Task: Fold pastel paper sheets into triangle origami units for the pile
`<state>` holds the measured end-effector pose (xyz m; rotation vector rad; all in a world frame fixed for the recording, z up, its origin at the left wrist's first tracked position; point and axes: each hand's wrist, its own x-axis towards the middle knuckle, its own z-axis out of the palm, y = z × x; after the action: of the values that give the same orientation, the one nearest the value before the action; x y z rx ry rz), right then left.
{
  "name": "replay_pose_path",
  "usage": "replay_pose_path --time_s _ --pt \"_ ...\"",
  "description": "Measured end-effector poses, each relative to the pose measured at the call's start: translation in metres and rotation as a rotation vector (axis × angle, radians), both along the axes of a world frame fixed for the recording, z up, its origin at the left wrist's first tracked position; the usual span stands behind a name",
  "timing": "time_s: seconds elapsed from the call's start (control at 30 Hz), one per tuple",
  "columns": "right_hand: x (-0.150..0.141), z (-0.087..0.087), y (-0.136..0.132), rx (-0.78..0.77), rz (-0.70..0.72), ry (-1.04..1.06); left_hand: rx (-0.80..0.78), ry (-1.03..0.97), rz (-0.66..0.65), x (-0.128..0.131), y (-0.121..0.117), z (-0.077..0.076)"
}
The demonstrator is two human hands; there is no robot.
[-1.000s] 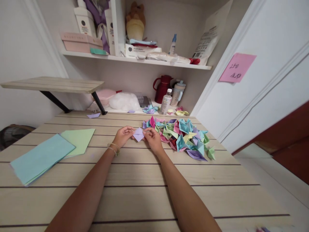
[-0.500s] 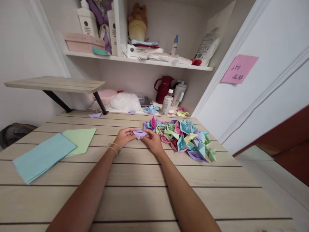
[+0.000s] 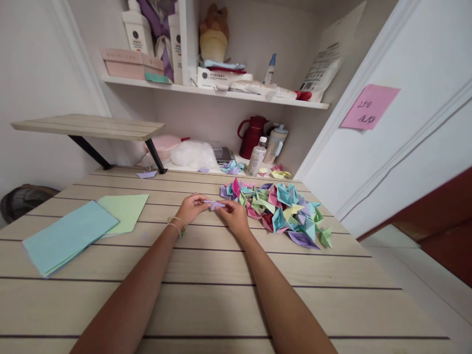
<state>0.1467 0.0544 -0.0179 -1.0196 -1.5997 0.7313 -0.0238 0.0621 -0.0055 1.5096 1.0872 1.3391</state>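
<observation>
Between my two hands is a small folded purple paper boat (image 3: 214, 205), seen nearly edge-on. My left hand (image 3: 193, 208) pinches its left end, thumb toward me and fingers behind. At the right end my right hand (image 3: 234, 214) grips it the same way. Just right of my right hand lies a heap of folded paper boats (image 3: 282, 209) in blue, green, pink, purple and yellow. To the left, a stack of blue paper sheets (image 3: 70, 236) overlaps some green paper (image 3: 127, 212) on the table.
A small raised shelf (image 3: 88, 125) on black legs stands at the back left. Behind the heap are a clear bottle (image 3: 256, 157), a red jug (image 3: 252, 135) and a pale tumbler (image 3: 275, 143). More folded paper (image 3: 232, 167) lies by the bottle. A purple piece (image 3: 146, 174) rests near the shelf leg.
The purple paper boat has tilted in my hands, so its opening shows less and it looks flatter. Both hands keep their hold. The whole view has shifted slightly.
</observation>
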Motion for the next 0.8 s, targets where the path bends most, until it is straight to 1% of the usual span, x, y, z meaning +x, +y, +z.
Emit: replay_pose_path --time_s 0.07,0.17,0.23,0.33,0.47,0.57,0.67,0.8 --pt "-0.001 0.002 -0.002 -0.019 -0.008 -0.010 -0.023 -0.022 -0.030 0.001 -0.002 0.001" --pt "-0.001 0.007 -0.006 -0.027 0.004 -0.042 -0.078 -0.063 -0.112 0.003 -0.005 0.003" --pt "-0.001 0.007 -0.007 -0.033 0.021 -0.065 -0.100 -0.073 -0.136 0.003 -0.006 0.004" --pt "-0.001 0.005 -0.006 -0.047 0.024 -0.066 -0.108 -0.063 -0.132 0.004 -0.006 0.005" --pt "-0.002 0.005 -0.006 -0.079 0.057 0.023 -0.110 -0.008 -0.121 0.002 -0.004 0.002" --pt "-0.002 0.010 -0.008 -0.032 0.064 0.050 -0.119 0.048 -0.116 0.001 -0.002 -0.001" --pt "-0.001 0.012 -0.009 0.018 0.054 0.010 -0.121 0.021 -0.126 0.001 -0.001 -0.003" --pt "-0.001 0.009 -0.007 -0.019 0.085 0.022 -0.104 -0.034 -0.149 0.003 -0.004 0.000"
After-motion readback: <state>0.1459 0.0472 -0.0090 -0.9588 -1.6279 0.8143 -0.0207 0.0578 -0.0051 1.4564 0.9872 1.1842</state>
